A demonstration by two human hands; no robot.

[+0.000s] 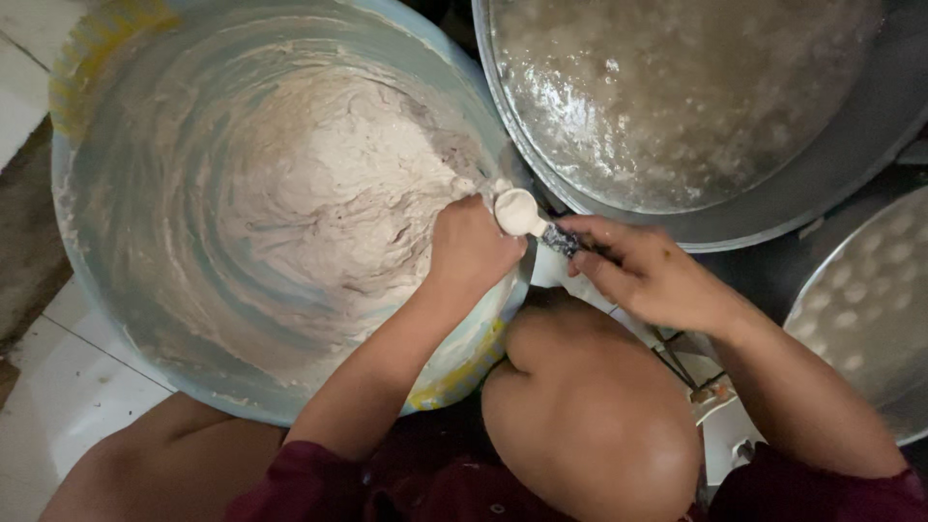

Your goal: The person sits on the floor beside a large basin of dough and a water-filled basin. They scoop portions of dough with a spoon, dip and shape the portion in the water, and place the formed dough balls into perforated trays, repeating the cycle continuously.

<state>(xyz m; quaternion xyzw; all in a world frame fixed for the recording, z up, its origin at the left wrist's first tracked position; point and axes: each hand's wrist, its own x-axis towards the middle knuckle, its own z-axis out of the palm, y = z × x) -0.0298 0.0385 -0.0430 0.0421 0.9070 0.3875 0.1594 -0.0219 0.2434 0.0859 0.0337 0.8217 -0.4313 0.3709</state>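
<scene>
Spoon [522,213], loaded with pale batter, sits at centre frame over the right rim of the large blue basin [87,242]. Its bowl faces up and points toward the upper left of the frame; the dark handle runs down and right, so the long axis lies on a shallow diagonal. The right hand [648,275] pinches the handle between thumb and fingertips. The left hand [469,246] is curled closed at the basin's inner edge, touching the spoon bowl and the mass of grey-white dough [329,203].

Procedure, as judged from this view: keep the bowl level so the portion does not slide off; use the left fingers to shape and push the portion cleanly; work over the basin so drips fall back.

A wide metal pan of liquid [677,97] lies at upper right, just beside the basin.
</scene>
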